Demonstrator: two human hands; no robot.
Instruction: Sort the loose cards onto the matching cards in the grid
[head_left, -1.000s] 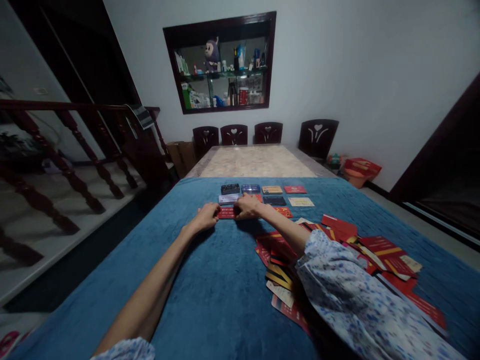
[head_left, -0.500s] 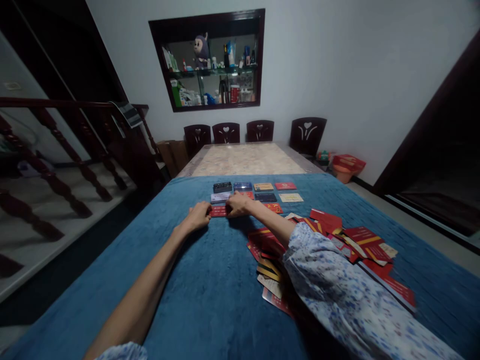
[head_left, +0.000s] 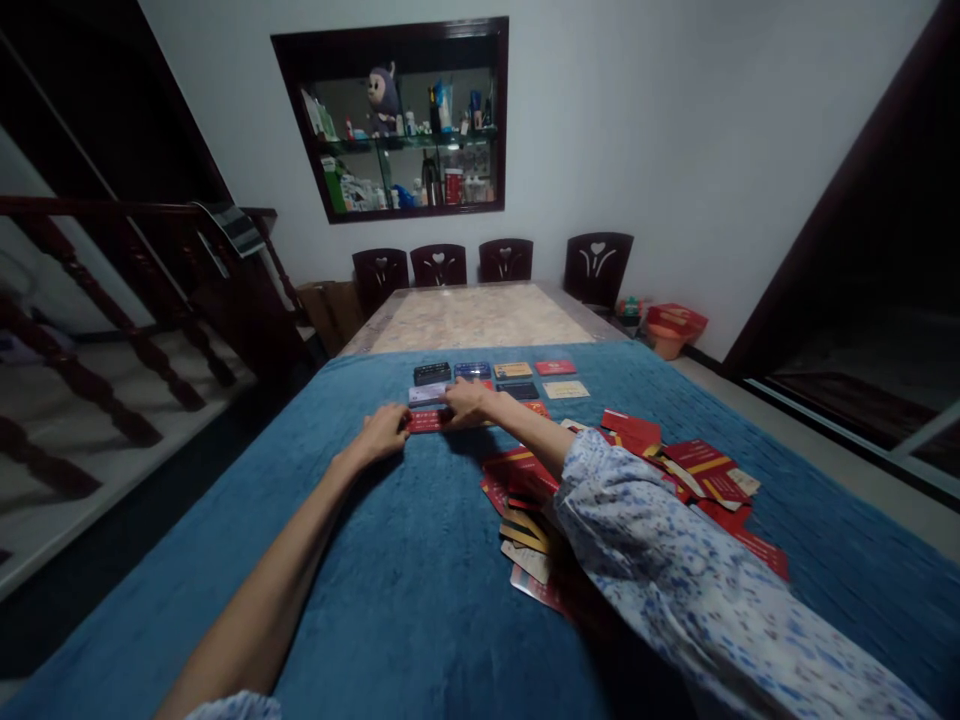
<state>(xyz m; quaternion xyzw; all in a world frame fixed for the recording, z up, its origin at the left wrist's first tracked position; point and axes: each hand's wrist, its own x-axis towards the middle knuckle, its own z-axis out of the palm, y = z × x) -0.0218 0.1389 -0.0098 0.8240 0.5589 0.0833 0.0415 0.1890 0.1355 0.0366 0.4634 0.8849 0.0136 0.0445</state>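
Observation:
Both my arms reach far out over a blue cloth (head_left: 420, 560) on a long table. My left hand (head_left: 384, 432) rests with curled fingers on the left end of a red card (head_left: 424, 421). My right hand (head_left: 468, 403) presses its fingers on the right end of the same card. Just beyond lies a grid of cards: a black card (head_left: 432, 373), a blue card (head_left: 472, 369), a tan card (head_left: 513, 369), a red card (head_left: 556, 367) and a pale card (head_left: 565, 389).
A loose heap of red and gold cards (head_left: 660, 460) spreads under and right of my right forearm. Beyond the cloth the bare marble tabletop (head_left: 472, 315) runs to several dark chairs (head_left: 598, 266). A wooden stair railing (head_left: 135, 290) stands at left.
The view has swung right, so everything sits further left in the picture. Both hands stay on the red card at the near left of the grid.

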